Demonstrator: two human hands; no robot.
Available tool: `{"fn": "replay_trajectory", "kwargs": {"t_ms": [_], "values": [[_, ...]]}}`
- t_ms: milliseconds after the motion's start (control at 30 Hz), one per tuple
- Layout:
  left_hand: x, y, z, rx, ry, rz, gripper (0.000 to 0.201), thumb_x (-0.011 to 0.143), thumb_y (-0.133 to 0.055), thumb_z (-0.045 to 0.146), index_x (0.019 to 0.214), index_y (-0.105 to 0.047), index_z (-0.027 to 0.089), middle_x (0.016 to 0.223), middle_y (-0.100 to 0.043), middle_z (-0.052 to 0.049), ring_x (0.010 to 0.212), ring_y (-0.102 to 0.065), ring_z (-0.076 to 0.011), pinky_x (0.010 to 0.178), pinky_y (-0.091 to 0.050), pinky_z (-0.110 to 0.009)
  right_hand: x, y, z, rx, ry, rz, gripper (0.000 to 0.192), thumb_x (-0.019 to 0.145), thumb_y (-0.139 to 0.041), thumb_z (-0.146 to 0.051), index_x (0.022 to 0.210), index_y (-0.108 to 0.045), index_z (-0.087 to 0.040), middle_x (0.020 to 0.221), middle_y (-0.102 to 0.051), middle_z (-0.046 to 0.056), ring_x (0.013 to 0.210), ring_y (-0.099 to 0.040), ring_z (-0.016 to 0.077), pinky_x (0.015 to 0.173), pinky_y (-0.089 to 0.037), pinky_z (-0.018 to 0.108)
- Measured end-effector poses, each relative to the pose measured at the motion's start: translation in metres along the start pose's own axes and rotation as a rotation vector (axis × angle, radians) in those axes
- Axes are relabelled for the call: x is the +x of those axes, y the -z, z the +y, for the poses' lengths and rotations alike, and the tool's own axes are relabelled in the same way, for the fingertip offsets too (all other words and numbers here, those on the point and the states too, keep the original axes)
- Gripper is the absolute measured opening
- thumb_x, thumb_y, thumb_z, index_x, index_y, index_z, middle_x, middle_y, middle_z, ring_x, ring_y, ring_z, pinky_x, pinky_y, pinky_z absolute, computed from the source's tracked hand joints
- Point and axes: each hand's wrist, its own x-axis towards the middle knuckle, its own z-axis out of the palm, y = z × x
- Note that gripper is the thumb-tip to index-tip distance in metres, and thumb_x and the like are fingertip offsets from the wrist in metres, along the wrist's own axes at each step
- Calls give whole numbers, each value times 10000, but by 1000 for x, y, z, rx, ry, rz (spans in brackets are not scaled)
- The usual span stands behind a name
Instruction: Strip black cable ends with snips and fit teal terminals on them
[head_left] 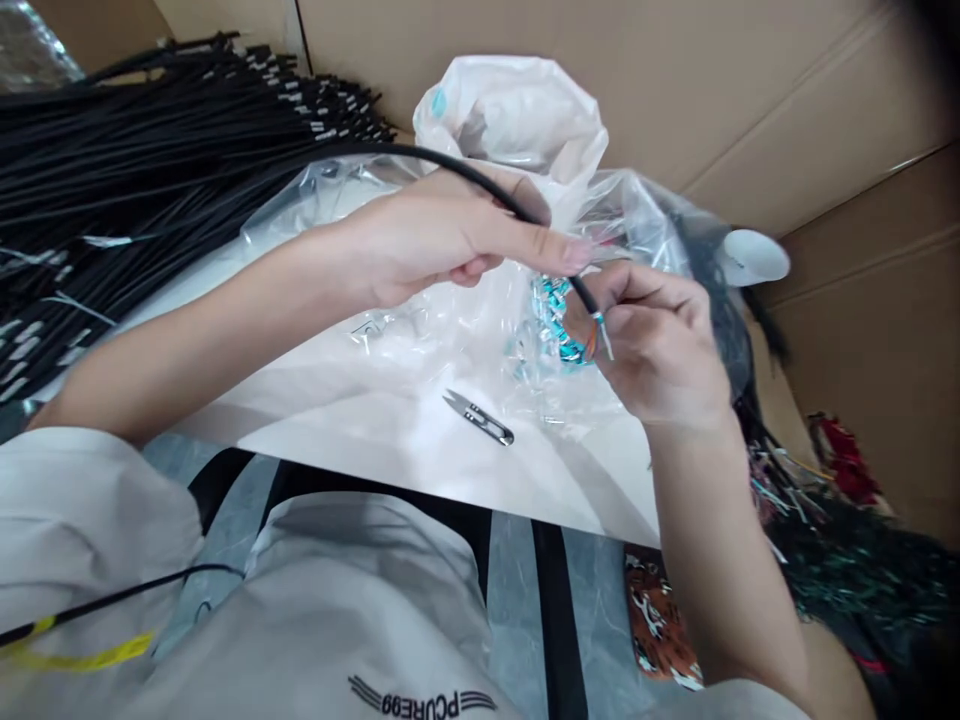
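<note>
White shirt (337,620) nearest, lettered at the hem. Beyond it, left hand (442,240) pinched shut on black cable (480,185); right hand (660,345) closed round the cable's stripped end, just right of the left fingertips. Thread snips (480,417) lying below both hands, untouched, clear plastic bag (637,215) behind.

Bright even light, glare on white table (420,450), blurred edges.

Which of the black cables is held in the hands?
The one black cable arching from the pile over the left hand to the right hand.
</note>
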Motion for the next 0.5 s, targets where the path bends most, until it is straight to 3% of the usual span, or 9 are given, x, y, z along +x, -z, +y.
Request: {"fn": "replay_trajectory", "kwargs": {"t_ms": [167, 300, 500], "values": [[-3, -5, 2, -34, -60, -70, 304, 847, -747, 166, 726, -471, 135, 597, -431, 127, 458, -285, 69, 483, -95, -184, -2, -7, -1, 321, -220, -267, 445, 738, -738, -450, 569, -383, -242, 550, -255, -58, 490, -263, 106, 454, -302, 285], [-8, -9, 3, -115, -73, -138, 300, 939, -664, 68, 719, -470, 133, 631, -333, 97, 456, -224, 36, 438, -75, -178, -8, -12, -6, 277, -252, -222, 485, 792, -667, -578, 582, -365, -261, 562, -241, -47, 519, -262, 127, 465, -353, 297], [-16, -10, 15, -241, 11, -196, 304, 969, -644, 74, 711, -487, 117, 625, -377, 92, 428, -251, 44, 402, -102, -140, -18, -17, -10, 92, -219, -192, 547, 837, -508, -702, 588, -270, -276, 576, -234, -28, 545, -274, 155, 513, -369, 351]]}}
